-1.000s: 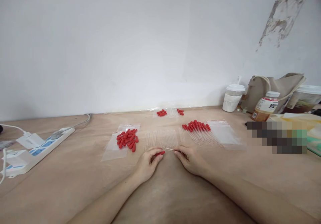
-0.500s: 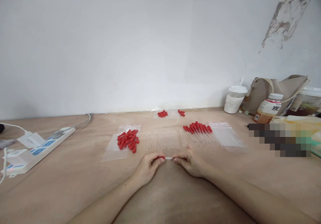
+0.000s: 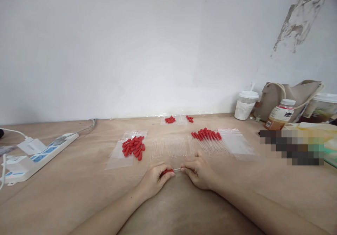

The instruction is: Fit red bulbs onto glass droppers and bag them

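Note:
Pinched in my left hand [image 3: 156, 178] is a red rubber bulb [image 3: 167, 171], its open end facing right. My right hand [image 3: 198, 171] is closed on a thin glass dropper tube [image 3: 177, 169], whose visible end meets the bulb's mouth; how deep it sits inside is hidden. Beyond my hands, loose glass tubes [image 3: 177, 147] lie in rows. Left of them, a pile of red bulbs [image 3: 134, 146] rests on a clear plastic bag [image 3: 116, 159]. On the right, droppers with red bulbs fitted [image 3: 207, 136] lie fanned out beside another clear bag [image 3: 243, 145].
More red bulbs [image 3: 170, 119] lie in clear plastic near the wall. A power strip [image 3: 44, 157] with plugs and cables is at left. On the right stand a lidded cup [image 3: 244, 105], a drink bottle [image 3: 281, 115], and a beige bag [image 3: 268, 99].
The bulb and tube have tilted slightly and come a little nearer to me. Less of the tube shows between my hands, and more of the red bulb is visible.

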`<state>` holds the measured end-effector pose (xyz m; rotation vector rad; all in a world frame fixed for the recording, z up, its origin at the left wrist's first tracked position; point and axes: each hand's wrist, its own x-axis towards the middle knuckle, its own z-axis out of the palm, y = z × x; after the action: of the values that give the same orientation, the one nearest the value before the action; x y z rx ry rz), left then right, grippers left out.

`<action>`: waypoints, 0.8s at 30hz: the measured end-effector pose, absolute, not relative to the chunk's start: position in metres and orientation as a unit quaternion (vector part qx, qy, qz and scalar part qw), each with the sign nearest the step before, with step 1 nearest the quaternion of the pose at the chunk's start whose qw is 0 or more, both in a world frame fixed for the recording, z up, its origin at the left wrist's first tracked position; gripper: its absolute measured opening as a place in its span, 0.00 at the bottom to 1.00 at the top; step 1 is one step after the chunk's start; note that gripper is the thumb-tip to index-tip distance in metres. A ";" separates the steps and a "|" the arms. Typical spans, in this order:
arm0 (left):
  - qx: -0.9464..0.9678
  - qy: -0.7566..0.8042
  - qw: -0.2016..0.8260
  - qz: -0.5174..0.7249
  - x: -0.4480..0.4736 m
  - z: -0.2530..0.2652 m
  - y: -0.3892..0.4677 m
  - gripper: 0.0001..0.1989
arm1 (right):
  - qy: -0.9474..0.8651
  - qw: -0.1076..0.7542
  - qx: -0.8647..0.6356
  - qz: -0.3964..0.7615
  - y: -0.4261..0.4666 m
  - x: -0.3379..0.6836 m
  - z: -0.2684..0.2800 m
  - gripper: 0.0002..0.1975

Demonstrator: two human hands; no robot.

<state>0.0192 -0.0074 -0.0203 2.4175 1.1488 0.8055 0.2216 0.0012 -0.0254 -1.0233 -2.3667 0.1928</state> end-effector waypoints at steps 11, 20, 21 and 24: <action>0.869 0.379 0.137 0.287 0.020 -0.023 -0.008 0.08 | -0.878 0.263 -0.389 0.096 -0.001 0.211 -0.030 0.14; 0.834 0.417 0.136 0.335 0.020 -0.020 -0.006 0.08 | -0.895 0.272 -0.354 0.008 0.004 0.225 -0.023 0.13; 0.830 0.419 0.140 0.341 0.019 -0.020 -0.006 0.08 | -0.895 0.273 -0.353 -0.013 0.004 0.228 -0.023 0.13; 0.819 0.427 0.142 0.354 0.017 -0.021 -0.005 0.08 | -0.889 0.279 -0.357 -0.068 0.004 0.234 -0.025 0.12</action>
<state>0.0169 -0.0049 -0.0215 2.3645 1.2330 1.0226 0.2345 0.0039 -0.0246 -0.9587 -2.3832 -0.1817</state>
